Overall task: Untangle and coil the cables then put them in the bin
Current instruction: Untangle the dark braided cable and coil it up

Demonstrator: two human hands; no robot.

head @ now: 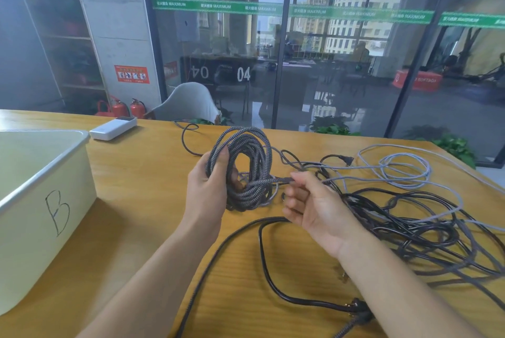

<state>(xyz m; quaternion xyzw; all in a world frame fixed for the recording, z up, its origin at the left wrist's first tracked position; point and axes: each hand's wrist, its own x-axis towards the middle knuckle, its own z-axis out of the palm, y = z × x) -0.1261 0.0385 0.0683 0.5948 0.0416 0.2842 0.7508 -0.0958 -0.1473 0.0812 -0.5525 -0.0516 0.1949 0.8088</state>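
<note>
Braided cable [247, 165], grey-and-black weave, gathered in a many-looped coil and held up just above the worktop [142, 201]. Left hand [209, 187] wrapped round the near side of that coil, fingers curled through the loops. Right hand [308, 201] just beside it, fingertips pinching the braided tail where it leaves the bundle, other fingers loosely curled, palm up. Looks like the last stretch being fed or wrapped round the coil, so one cable close to finished but not yet tied off or dropped. Bin [41, 201], pale and marked with a B, standing at the left edge of the worktop; what shows of its inside looks bare, though much of the interior lies out of view. Plenty left on the right: black power cords [410, 234] in a loose snarl, a light grey cable [404, 171] looped across and through them, one black plug [360, 307] lying near the front edge. Those strands cross each other many times, so real untangling ahead. Early-to-middle stage by the look of it: one coil nearly made, nothing clearly binned, at least two more cables to free and wind.
</note>
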